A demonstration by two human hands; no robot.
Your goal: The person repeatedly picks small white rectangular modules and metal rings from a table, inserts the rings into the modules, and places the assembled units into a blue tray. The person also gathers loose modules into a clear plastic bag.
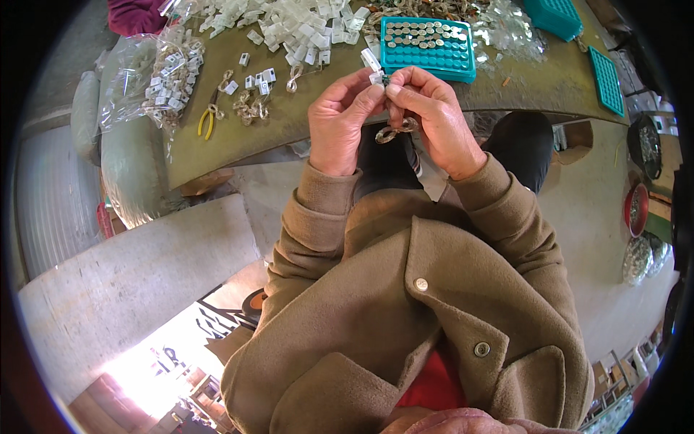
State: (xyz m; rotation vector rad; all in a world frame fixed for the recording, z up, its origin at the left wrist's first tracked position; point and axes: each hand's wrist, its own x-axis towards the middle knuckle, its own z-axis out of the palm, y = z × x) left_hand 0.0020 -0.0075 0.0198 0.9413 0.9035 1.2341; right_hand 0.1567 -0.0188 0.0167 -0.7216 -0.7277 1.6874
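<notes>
My two hands meet fingertip to fingertip over the table's front edge. My left hand (340, 121) is closed, its thumb and forefinger pinching a small white plastic case (371, 61) that sticks up past the fingertips. My right hand (439, 119) is closed too, pinching beside the case, with a looped bundle of clear wire (396, 131) hanging beneath its fingers. The fingers cover the spot where wire and case come together. Just beyond my hands stands a teal tray (466, 74) of round pockets, several filled with silvery discs (426, 32).
A large heap of white plastic cases (307, 30) covers the table's far middle. Yellow-handled pliers (207, 121) lie left, near loose wired pieces (251, 108) and a clear bag of them (172, 79). Clear plastic pieces (510, 32) and another teal tray (606, 81) are right.
</notes>
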